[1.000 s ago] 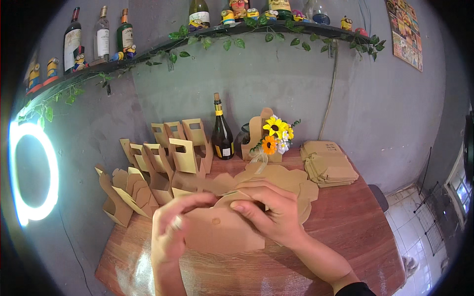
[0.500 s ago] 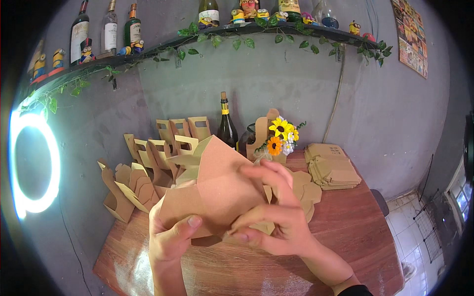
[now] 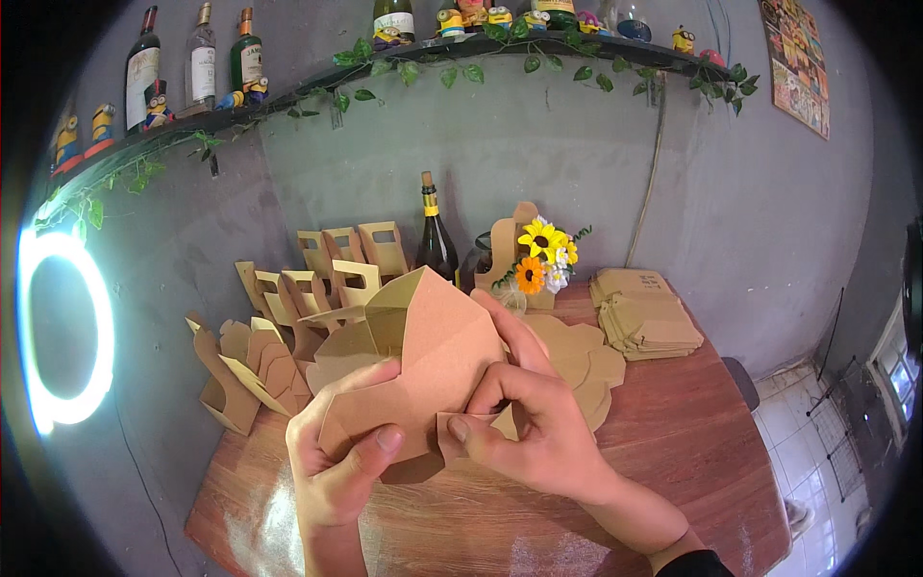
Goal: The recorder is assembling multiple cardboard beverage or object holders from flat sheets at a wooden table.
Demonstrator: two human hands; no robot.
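A brown cardboard carrier box, partly folded, is held up over the front of the table between both hands. My left hand grips its left panel, with the thumb on the near face and the fingers behind. My right hand pinches a small flap at the lower right between thumb and curled forefinger, while another finger stretches along the box's right side. The box is tilted, its open inside showing at the upper left.
Several folded carriers with handle slots stand at the left of the wooden table. Flat cardboard pieces and a stack of flat cartons lie right. Behind are a dark bottle and artificial flowers. A ring light glows left.
The right thumb and forefinger have closed on the lower flap, which now sticks out toward me. The box has turned a little, showing more of its inside.
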